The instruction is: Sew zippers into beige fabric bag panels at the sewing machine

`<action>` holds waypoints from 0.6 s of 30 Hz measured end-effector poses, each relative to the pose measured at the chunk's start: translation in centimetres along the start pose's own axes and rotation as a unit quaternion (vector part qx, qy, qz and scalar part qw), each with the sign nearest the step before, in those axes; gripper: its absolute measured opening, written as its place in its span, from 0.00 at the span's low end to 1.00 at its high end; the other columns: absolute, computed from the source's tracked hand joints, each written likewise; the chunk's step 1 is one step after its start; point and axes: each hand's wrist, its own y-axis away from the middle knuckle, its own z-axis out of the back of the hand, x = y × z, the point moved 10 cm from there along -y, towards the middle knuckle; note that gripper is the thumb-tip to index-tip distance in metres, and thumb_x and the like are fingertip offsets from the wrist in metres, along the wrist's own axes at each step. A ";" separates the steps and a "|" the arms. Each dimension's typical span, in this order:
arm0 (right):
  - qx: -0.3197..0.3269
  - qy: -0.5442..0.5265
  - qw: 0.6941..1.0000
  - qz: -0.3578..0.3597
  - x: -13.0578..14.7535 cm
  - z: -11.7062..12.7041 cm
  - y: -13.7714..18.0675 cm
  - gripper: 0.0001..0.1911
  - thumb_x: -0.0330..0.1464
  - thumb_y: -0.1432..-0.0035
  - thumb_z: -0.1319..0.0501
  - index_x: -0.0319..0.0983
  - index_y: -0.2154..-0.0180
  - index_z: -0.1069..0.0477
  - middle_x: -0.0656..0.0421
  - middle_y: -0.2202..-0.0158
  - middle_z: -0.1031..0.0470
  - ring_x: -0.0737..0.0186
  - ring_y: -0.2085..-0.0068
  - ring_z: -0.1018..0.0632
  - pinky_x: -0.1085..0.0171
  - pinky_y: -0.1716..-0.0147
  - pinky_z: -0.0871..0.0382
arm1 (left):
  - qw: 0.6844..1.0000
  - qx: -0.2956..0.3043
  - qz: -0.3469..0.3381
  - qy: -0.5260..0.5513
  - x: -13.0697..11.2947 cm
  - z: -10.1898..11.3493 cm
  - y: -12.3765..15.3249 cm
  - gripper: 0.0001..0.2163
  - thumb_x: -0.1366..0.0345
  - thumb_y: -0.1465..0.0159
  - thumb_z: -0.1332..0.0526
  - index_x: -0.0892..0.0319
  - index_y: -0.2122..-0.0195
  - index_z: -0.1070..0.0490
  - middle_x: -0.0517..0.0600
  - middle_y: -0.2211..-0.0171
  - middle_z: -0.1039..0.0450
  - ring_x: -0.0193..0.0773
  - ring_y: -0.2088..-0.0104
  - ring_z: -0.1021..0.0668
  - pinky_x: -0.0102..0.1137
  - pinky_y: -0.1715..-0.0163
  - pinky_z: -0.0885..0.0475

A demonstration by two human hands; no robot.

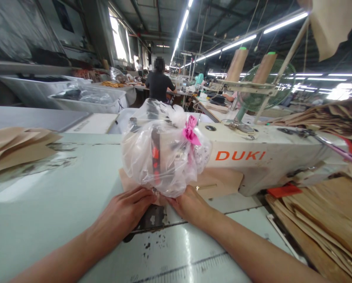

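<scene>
A tan fabric piece (226,179) lies on the sewing machine bed, passing beneath the machine's head, with a small zipper pull near its middle. On its near edge, my left hand (131,206) has its fingers pressed together, gripping the fabric left of the needle area. My right hand (190,204) pinches the same edge just to the right, its fingertips partly hidden. The white sewing machine (237,153) has its head wrapped in a clear plastic bag (161,153) with a pink fabric tie (191,131). This bag hides the needle and presser foot.
Tan fabric pieces (13,147) lie at the left, and a stack of them (326,220) sits at the right. Thread cones (236,65) stand on a rack before a green fan (266,86). Plastic bins (90,102) and a seated person (159,84) are farther back.
</scene>
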 end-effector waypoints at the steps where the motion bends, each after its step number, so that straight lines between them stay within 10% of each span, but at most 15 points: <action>1: 0.000 -0.002 1.000 0.002 0.0 0.0 0.0 0.14 0.29 0.36 0.43 0.37 0.50 0.27 0.50 0.51 0.23 0.51 0.51 0.22 0.59 0.52 0.28 | 1.000 0.002 -0.005 -0.003 -0.1 0.0 0.1 0.13 0.64 0.26 0.51 0.57 0.52 0.27 0.50 0.55 0.23 0.39 0.53 0.22 0.33 0.52 0.24; 18: 0.002 -0.001 1.000 0.003 0.4 0.3 -0.2 0.13 0.31 0.33 0.45 0.39 0.51 0.26 0.53 0.53 0.22 0.54 0.53 0.21 0.62 0.53 0.28 | 0.998 0.049 -0.024 -0.045 -0.4 -0.4 0.4 0.13 0.68 0.26 0.52 0.61 0.49 0.30 0.55 0.51 0.25 0.43 0.48 0.24 0.37 0.48 0.26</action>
